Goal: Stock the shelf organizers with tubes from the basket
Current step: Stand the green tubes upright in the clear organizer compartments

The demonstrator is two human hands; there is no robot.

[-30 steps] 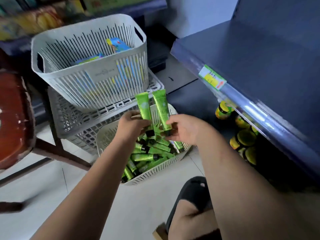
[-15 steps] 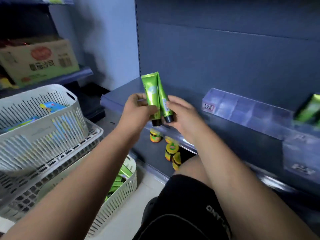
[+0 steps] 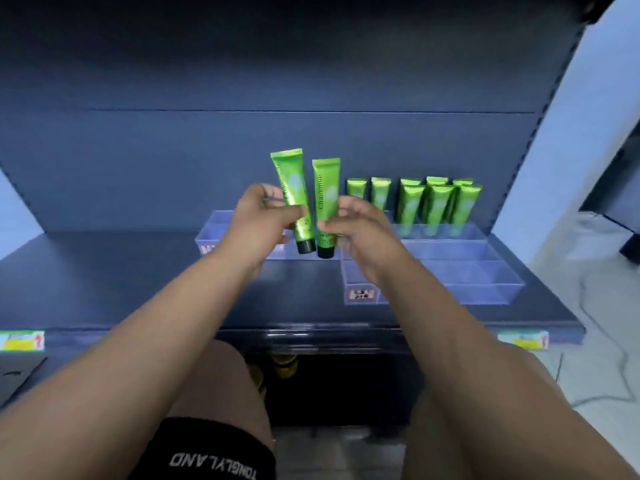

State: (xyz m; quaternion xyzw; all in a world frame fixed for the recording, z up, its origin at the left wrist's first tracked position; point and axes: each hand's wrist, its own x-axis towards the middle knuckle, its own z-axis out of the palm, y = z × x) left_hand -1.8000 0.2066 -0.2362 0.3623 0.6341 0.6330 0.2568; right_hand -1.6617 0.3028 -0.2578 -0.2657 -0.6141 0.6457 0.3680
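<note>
At the centre of the frame both hands are raised in front of a dark blue shelf (image 3: 104, 271). The left hand (image 3: 259, 220) pinches one green tube (image 3: 291, 188) between thumb and curled fingers (image 3: 296, 211). Its black cap points down and its flat end leans a little toward the left of the frame. The right hand (image 3: 360, 230) grips a second green tube (image 3: 325, 195) the same way, cap down and nearly upright, just beside the first. Whether the two tubes touch near the caps I cannot tell.

Behind the hands, two clear plastic organizers sit on the shelf. The left organizer (image 3: 214, 230) is mostly hidden by the left hand and the held tubes. The right organizer (image 3: 485, 271) is divided into compartments and carries a small red and white label (image 3: 360, 294) on its front corner. A row of stocked tubes (image 3: 412, 202) stands cap down in its rear compartments, right of centre.

Yellow and green price tags (image 3: 20, 341) sit on the shelf's front edge at the far left and far right. Yellow-lidded jars (image 3: 284, 365) show in the dark space under the shelf. Black shorts (image 3: 207, 452) with white lettering fill the bottom of the frame. A thin cable (image 3: 606, 341) trails over the pale floor at the right edge.
</note>
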